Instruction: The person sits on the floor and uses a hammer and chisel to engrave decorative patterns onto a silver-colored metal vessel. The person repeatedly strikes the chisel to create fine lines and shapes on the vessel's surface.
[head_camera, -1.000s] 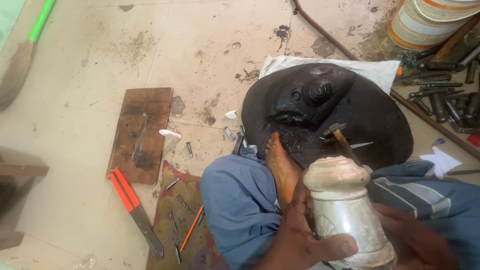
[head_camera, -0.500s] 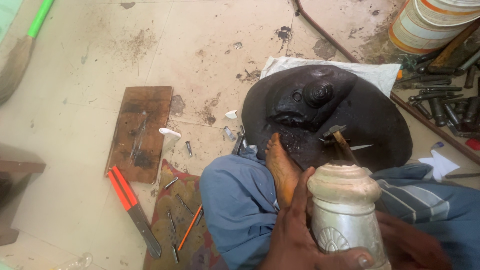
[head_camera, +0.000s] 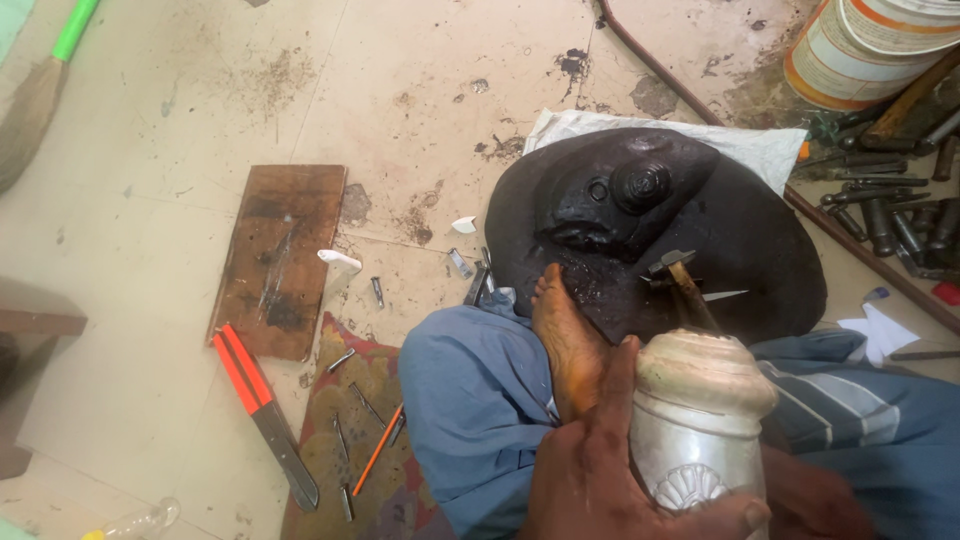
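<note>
A silver metal vessel (head_camera: 700, 400) with a domed, ribbed top and an embossed flower pattern is held upright over my lap. My left hand (head_camera: 600, 470) wraps around its left side, the thumb lying across its lower front. My right hand (head_camera: 810, 495) grips it from the right and is mostly hidden behind the vessel. My bare foot (head_camera: 565, 335) rests against a black pitch mound (head_camera: 740, 230) just beyond the vessel. A small hammer (head_camera: 680, 275) lies on the mound.
A wooden board (head_camera: 285, 255) and orange-handled shears (head_camera: 262, 405) lie on the floor at left. Several chisels lie on a patterned mat (head_camera: 350, 440). At right are a bucket (head_camera: 870, 50) and a tray of metal tools (head_camera: 890, 210). A broom (head_camera: 40, 90) lies far left.
The vessel has shifted slightly right and lower in my hands. My left thumb has slid further across its lower front, and the embossed flower now shows.
</note>
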